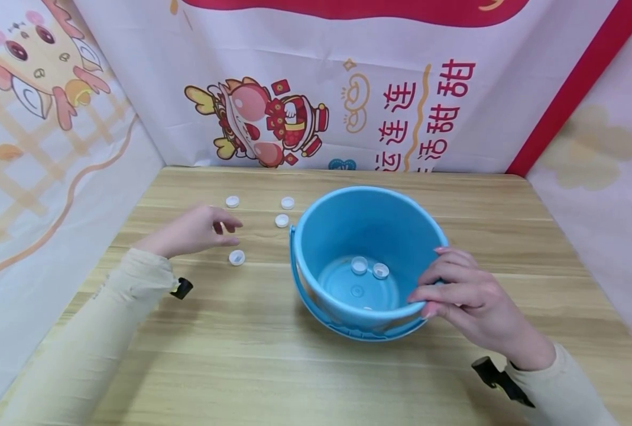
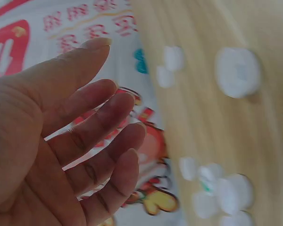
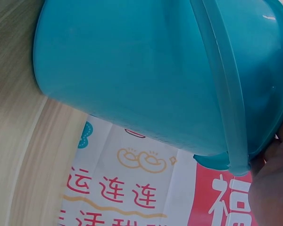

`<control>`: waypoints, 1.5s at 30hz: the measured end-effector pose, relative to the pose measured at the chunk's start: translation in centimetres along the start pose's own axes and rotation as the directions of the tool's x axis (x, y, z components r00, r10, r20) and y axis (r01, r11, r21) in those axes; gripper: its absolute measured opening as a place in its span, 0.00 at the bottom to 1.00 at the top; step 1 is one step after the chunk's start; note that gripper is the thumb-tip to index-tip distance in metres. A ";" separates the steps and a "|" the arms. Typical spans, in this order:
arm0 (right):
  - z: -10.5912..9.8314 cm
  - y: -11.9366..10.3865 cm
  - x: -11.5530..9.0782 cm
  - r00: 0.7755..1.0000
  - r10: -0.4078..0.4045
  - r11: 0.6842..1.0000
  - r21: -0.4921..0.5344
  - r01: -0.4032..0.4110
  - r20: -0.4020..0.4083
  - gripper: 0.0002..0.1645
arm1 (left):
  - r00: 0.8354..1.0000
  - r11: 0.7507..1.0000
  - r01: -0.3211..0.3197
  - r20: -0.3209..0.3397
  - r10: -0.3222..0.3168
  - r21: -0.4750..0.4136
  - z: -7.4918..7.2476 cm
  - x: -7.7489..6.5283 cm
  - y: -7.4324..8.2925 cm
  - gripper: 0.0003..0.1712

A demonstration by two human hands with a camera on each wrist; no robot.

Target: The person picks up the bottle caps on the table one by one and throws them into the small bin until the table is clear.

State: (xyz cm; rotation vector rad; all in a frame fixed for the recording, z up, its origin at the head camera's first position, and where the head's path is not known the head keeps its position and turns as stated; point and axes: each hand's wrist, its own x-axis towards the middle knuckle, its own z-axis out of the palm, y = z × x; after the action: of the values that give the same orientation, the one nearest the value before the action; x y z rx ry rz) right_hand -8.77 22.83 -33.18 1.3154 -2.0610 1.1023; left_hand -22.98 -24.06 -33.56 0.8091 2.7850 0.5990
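Observation:
My right hand grips the near right rim of a blue plastic bucket, thumb outside and fingers over the edge. On the bucket's floor lie two small white round caps, one cap left of another cap; a sliver of white shows behind the near rim. Left of the bucket, my left hand hovers over the table with relaxed, parted fingers and an empty palm. Just below its fingertips is a white cap. In the left wrist view, the fingers are loosely bent and hold nothing.
More white caps lie on the wooden table: one cap beyond the left hand, and two near the bucket, a cap and a cap. The bucket's handle hangs down its near side. Printed cloth walls the back and sides.

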 end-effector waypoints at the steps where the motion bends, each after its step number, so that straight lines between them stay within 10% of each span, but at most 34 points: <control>1: 0.0 0.0 0.0 1.000 0.001 1.000 -0.001 -0.001 0.000 0.17 | 1.000 1.000 0.012 0.007 -0.012 0.001 0.5 -0.1 -0.8 0.19; 11: 0.0 0.1 0.0 1.000 -0.002 1.000 0.011 0.002 -0.004 0.17 | 0.992 0.994 0.101 0.076 -0.098 -0.036 3.9 -0.4 -3.7 0.27; 24: 0.2 0.1 0.2 0.999 -0.032 0.999 0.016 0.033 -0.030 0.17 | 1.000 1.000 0.014 0.009 -0.014 0.000 5.2 0.0 -3.1 0.10; 45: 0.2 0.0 0.0 0.999 -0.025 0.999 0.029 0.026 -0.037 0.17 | 0.998 0.991 0.052 0.016 -0.054 0.122 5.6 -0.2 -1.7 0.06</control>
State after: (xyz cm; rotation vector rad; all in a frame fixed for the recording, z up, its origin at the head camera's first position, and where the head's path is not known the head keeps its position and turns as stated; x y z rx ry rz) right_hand -8.72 22.66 -33.30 1.3217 -2.0034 1.1413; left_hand -22.09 -23.65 -39.30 0.7561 2.8379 0.4135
